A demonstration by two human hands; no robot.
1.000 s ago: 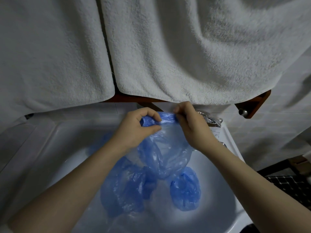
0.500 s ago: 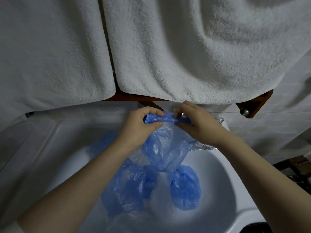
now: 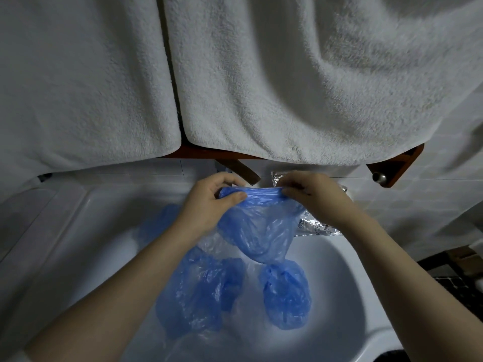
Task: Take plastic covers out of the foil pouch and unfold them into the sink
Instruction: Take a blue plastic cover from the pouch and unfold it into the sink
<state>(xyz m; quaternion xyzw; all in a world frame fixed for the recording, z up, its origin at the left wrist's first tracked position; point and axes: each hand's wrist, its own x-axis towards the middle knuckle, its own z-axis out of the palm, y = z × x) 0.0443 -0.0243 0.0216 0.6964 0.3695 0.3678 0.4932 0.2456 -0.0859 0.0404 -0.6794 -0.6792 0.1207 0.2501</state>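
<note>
Over the sink point(image 3: 65, 231), near its back edge, the left hand point(image 3: 206, 205) and right hand point(image 3: 311, 197) each pinch the gathered rim of a thin, crinkly blue cover point(image 3: 256, 228), likely to stretch it open. Its pouch-like body hangs between them. Opened covers point(image 3: 286, 296) lie puffed in the basin; the shiny foil pouch point(image 3: 317, 227) rests on the back-right rim.

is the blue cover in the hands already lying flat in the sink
No, both the left hand and right hand pinch the blue cover by its rim, hanging above the sink.
</note>
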